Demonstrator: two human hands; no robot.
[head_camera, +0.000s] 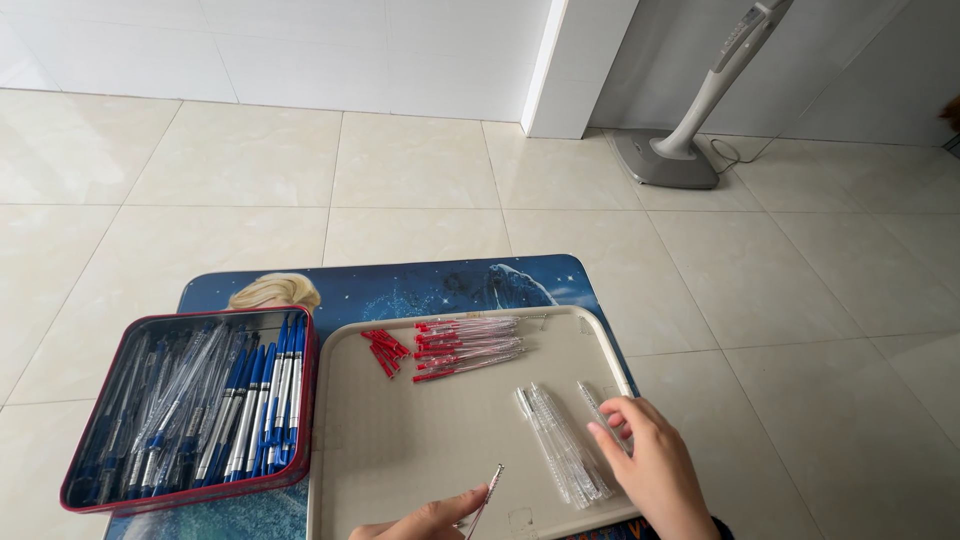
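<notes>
My left hand (425, 520) shows at the bottom edge, fingers pinched on a thin clear pen part with a red tip (488, 490). My right hand (645, 460) rests on the beige tray (400, 450), fingertips touching a clear pen barrel (595, 400) beside a pile of clear barrels (560, 445). Farther up the tray lie several red-tipped refills (465, 350) and a small heap of red caps (385, 350).
A red tin (190, 408) full of blue and clear pens sits left of the tray. Both rest on a small blue table with a cartoon picture (420, 285). Beige floor tiles surround it; a standing fan base (668, 160) is at the far right by the white wall.
</notes>
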